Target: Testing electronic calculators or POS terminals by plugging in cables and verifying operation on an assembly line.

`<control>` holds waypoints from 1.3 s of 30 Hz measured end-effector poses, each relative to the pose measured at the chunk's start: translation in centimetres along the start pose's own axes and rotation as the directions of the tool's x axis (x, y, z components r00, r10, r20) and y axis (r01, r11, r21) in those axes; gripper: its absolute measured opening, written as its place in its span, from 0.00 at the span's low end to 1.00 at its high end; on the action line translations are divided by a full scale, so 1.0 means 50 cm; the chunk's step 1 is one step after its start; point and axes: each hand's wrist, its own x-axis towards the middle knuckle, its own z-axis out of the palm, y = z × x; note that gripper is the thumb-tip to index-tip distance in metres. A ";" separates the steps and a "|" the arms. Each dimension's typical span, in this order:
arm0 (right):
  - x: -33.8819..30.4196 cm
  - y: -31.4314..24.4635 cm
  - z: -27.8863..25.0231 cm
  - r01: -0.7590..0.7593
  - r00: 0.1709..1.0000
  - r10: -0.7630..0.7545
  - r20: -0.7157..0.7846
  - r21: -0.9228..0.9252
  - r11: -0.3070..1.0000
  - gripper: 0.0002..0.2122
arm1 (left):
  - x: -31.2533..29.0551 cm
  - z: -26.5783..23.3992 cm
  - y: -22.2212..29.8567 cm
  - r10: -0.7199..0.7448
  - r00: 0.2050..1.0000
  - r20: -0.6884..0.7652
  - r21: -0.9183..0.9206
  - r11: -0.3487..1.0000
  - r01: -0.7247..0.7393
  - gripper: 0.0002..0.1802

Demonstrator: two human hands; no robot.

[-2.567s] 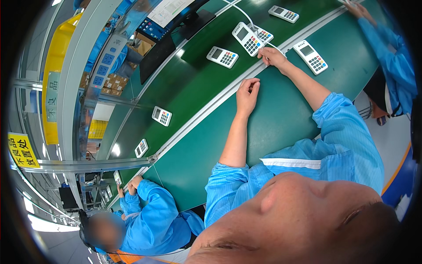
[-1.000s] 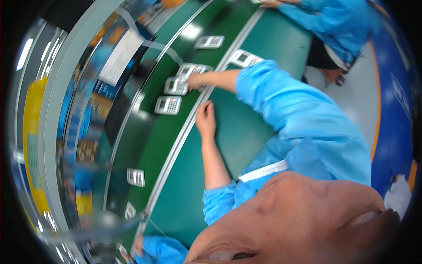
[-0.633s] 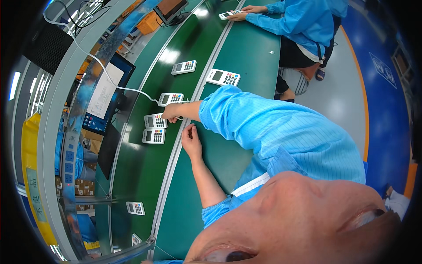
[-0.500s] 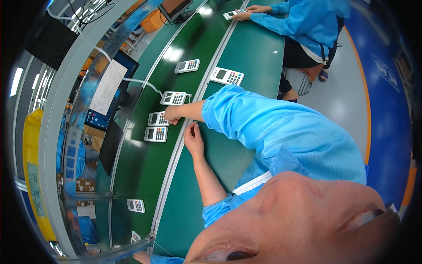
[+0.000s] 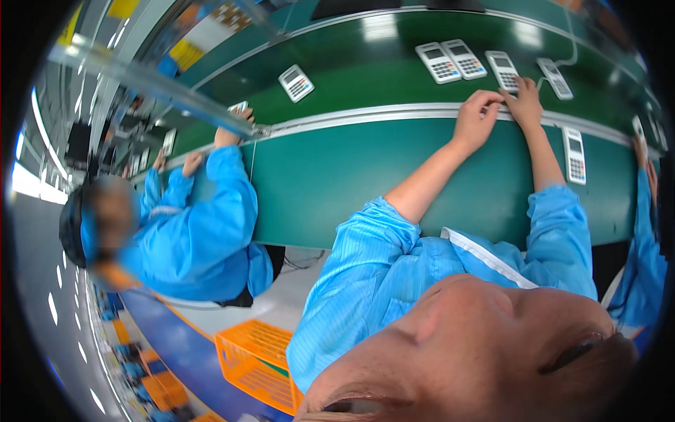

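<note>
My right hand [image 5: 522,104] reaches over the metal rail, its fingers closed at the lower end of a white card payment terminal [image 5: 502,65] on the dark green belt. Beside it my left hand [image 5: 477,121] is held over the rail, fingers curled and seemingly around nothing. Two similar terminals lie close together to the left, one [image 5: 437,63] against the other [image 5: 464,59]. To the right, another terminal [image 5: 555,79] lies by a thin white cable [image 5: 573,46]. One more terminal [image 5: 574,156] rests on the lighter green tabletop [image 5: 337,176], right of my right forearm.
A lone terminal [image 5: 296,84] lies farther left on the belt [image 5: 380,81]. Co-workers in blue sit along the line, one person [image 5: 204,211] at left and another's sleeve [image 5: 643,246] at right. An orange crate [image 5: 260,359] stands behind on the floor.
The view has swung round to the left. My right hand has moved from one of the paired terminals to one lying apart. My left hand has come up to the rail beside it.
</note>
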 end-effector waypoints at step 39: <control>-0.174 -0.162 -0.077 -0.386 0.872 -0.222 0.437 0.891 0.239 0.22 | -0.011 -0.062 -0.147 -0.459 0.886 0.062 -0.768 0.546 0.336 0.30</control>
